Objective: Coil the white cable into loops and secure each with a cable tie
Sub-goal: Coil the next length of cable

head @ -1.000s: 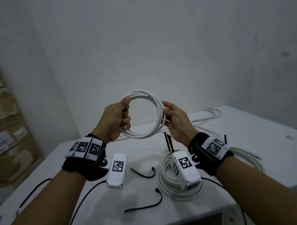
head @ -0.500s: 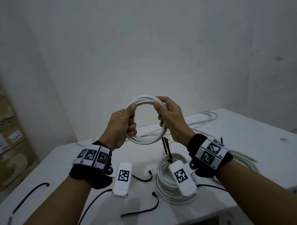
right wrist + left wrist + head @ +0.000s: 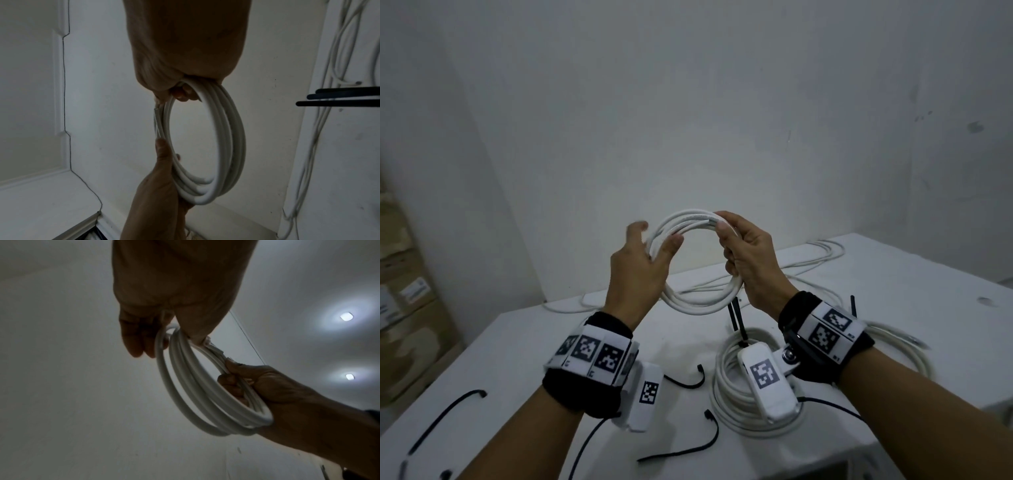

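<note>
A coil of white cable [image 3: 698, 303] of several loops is held up above the white table [image 3: 527, 346]. My right hand [image 3: 726, 240] grips the coil's upper right side, thumb on top; in the right wrist view its fingers wrap the bundle [image 3: 224, 129]. My left hand [image 3: 655, 234] is at the coil's left side with fingers spread and loose. The loops [image 3: 185, 386] pass between its thumb and fingers without being clamped. Black cable ties lie on the table: one [image 3: 685, 383] between my wrists, one [image 3: 688, 452] near the front edge, one [image 3: 445, 414] at the left.
A second white coil [image 3: 726, 401] with black ties [image 3: 736, 318] sticking up lies under my right wrist. Another bundle [image 3: 904, 353] lies to its right, and loose white cable [image 3: 822, 253] runs along the back wall. Cardboard boxes [image 3: 404, 308] stand at the left.
My left hand has let go of its grip on the coil and spread its fingers. My right hand slid from the coil's right side up towards the top and keeps hold.
</note>
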A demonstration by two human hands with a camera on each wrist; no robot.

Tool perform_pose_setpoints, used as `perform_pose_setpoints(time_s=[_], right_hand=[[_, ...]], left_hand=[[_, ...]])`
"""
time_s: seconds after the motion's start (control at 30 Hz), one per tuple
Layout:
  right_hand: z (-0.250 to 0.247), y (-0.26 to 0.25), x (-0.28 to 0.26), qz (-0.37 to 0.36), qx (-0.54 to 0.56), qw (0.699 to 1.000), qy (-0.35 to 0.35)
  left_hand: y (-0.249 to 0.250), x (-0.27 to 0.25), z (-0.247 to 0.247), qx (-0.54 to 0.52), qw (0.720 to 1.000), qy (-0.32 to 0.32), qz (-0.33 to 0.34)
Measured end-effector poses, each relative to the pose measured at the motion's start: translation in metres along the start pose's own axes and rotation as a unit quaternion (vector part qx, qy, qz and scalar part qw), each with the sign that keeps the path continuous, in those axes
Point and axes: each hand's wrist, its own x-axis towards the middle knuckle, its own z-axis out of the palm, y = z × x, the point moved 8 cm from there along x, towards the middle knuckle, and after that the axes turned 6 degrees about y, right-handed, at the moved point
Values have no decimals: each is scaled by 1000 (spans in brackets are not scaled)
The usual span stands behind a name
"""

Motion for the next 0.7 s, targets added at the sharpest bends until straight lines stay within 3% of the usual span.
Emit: perform_pose_setpoints(time_s=[0.07, 0.13, 0.2, 0.3, 0.4, 0.47, 0.53, 0.6, 0.67, 0.7], right_hand=[[-2, 0, 1, 1, -6, 1000, 3], [-3, 2, 2, 3, -11, 1000, 3], [-3, 5, 2, 3, -14, 1000, 0], [0, 12, -1, 7, -18, 1000, -10], [2, 19, -2, 15, -29, 999, -41], [4, 17, 0, 5, -101, 992, -79], [10, 9, 2, -42, -243, 960, -130], [24, 2, 2, -96, -374, 902, -194], [42, -2, -3, -143, -439, 854, -241], [48, -4, -4, -168, -449, 844, -241]], left_hand=[[-5, 6, -1, 108, 993, -2, 49], [-9, 12, -1, 114, 992, -11, 62], [-12, 14, 7, -22, 996, -86, 0], [-8, 3, 24, -228, 945, -202, -121], [-12, 1, 25, -260, 931, -212, -144], [-20, 2, 24, -256, 930, -211, -156], [-21, 2, 23, -232, 936, -225, -144], [-17, 1, 24, -204, 940, -241, -126], [-13, 1, 25, -197, 941, -248, -118], [-11, 1, 25, -202, 939, -251, -122]])
